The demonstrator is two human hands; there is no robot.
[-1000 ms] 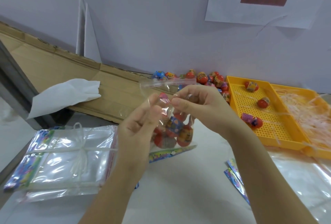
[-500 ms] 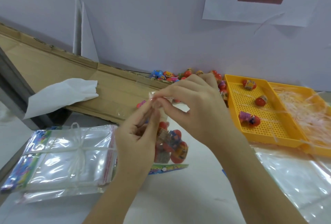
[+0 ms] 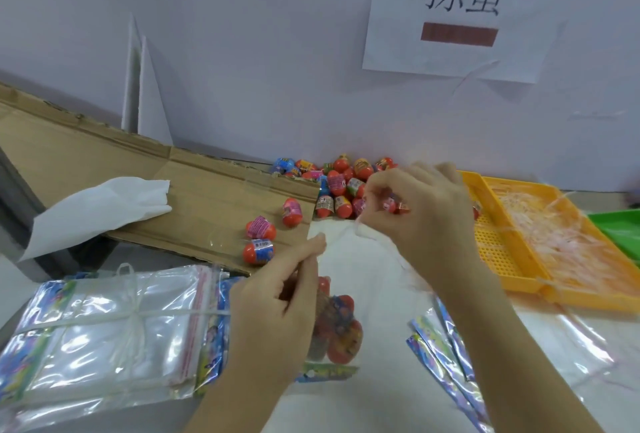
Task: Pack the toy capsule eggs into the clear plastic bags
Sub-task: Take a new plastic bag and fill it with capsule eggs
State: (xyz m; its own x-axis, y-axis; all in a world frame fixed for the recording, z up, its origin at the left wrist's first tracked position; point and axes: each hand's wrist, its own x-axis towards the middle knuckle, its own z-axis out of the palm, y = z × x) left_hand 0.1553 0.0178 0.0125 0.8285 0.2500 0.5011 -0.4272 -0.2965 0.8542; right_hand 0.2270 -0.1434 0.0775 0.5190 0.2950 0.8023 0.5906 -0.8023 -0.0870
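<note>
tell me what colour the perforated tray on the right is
The perforated tray is yellow-orange; the head view, the only one, shows it clearly.

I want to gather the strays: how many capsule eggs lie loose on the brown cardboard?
3: upper egg near the cardboard right edge, middle egg below-left of it, lower egg by the front edge. None seems hidden there.
</note>
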